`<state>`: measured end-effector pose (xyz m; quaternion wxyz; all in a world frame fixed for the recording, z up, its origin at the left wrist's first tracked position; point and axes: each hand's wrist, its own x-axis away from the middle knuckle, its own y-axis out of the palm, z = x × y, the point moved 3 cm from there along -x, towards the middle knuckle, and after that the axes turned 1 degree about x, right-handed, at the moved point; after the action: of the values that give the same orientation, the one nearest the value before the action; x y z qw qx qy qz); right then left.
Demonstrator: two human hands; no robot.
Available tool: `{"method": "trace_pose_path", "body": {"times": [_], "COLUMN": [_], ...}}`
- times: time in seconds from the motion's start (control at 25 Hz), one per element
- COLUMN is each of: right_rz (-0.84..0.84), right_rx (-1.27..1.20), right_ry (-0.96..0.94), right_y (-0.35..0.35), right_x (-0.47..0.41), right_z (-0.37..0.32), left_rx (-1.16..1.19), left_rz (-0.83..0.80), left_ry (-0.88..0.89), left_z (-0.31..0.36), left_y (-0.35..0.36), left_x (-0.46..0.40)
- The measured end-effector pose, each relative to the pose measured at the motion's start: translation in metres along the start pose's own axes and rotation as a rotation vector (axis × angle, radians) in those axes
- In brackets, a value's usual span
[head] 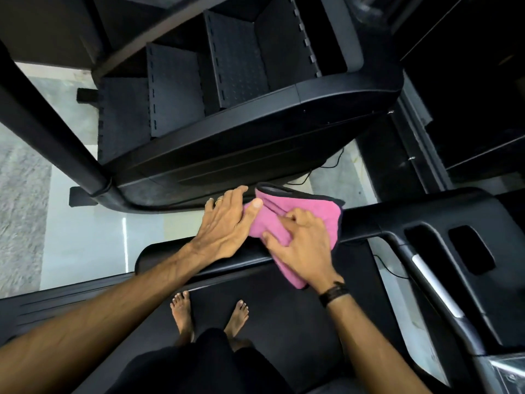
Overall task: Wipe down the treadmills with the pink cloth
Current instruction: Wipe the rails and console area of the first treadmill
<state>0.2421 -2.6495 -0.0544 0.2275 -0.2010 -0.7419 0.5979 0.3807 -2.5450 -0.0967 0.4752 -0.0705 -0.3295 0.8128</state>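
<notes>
Cloth [295, 220]: soft, light, bunches easily. Right hand [301, 245] pinches it; left hand [227, 226] flat, thumb on its edge, on rail [199, 263].

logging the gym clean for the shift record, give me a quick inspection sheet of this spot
surface: black treadmill rail under both hands; no dirt can be made out
job's things: pink cloth bunched on the rail, one end hanging over its near edge
clutter: nothing seen
grips: left hand lies flat, thumb on the cloth's edge; right hand presses and pinches the cloth
cables: thin black cable on the floor beyond the rail; another at right
surroundings: stair-climber steps ahead, bare feet on the treadmill belt, pale floor at left
</notes>
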Motion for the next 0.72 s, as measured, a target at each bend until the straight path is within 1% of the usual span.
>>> {"method": "trace_pose_path", "body": {"times": [0.04, 0.12, 0.16, 0.2, 0.28, 0.32, 0.4, 0.44, 0.48, 0.52, 0.6, 0.64, 0.68, 0.72], "right_rz": [0.001, -0.09, -0.167, -0.235, -0.281, -0.24, -0.1, -0.053, -0.021, -0.042, -0.18, -0.281, -0.393, -0.471], "right_rx": [0.012, 0.11, 0.169, 0.23, 0.327, 0.312, 0.171, 0.097, 0.077, 0.091, 0.152, 0.169, 0.181, 0.192], "right_ry": [0.037, 0.243, 0.337, 0.364, 0.258, 0.177, 0.058, 0.05, 0.066, 0.126, 0.295, 0.339, 0.337, 0.289], "right_y": [-0.01, -0.023, -0.023, -0.018, 0.002, 0.01, 0.005, -0.003, -0.011, -0.019, -0.022, -0.019, -0.012, -0.002], "right_x": [-0.004, -0.037, -0.056, -0.072, -0.078, -0.069, -0.031, -0.016, -0.014, -0.021, -0.058, -0.078, -0.093, -0.102], "right_z": [0.023, 0.071, 0.083, 0.08, 0.045, 0.027, 0.01, 0.018, 0.036, 0.057, 0.093, 0.1, 0.094, 0.081], "left_rx": [-0.01, -0.06, -0.096, -0.135, -0.204, -0.236, -0.287, -0.309, -0.328, -0.342, -0.342, -0.34, -0.345, -0.357], "left_rz": [-0.011, -0.03, -0.047, -0.085, -0.212, -0.276, -0.368, -0.391, -0.401, -0.406, -0.411, -0.411, -0.413, -0.416], "left_ry": [0.0, -0.006, -0.019, -0.038, -0.075, -0.09, -0.113, -0.111, -0.101, -0.094, -0.104, -0.116, -0.127, -0.134], "left_z": [-0.001, -0.001, 0.0, 0.0, 0.002, 0.003, 0.003, 0.002, 0.001, 0.0, -0.003, -0.002, -0.001, 0.001], "left_y": [0.0, 0.002, 0.002, 0.003, 0.005, 0.006, 0.008, 0.009, 0.01, 0.011, 0.011, 0.011, 0.012, 0.012], "left_x": [0.001, 0.001, 0.002, 0.002, 0.003, 0.004, 0.004, 0.004, 0.002, 0.001, 0.0, 0.0, 0.0, 0.0]}}
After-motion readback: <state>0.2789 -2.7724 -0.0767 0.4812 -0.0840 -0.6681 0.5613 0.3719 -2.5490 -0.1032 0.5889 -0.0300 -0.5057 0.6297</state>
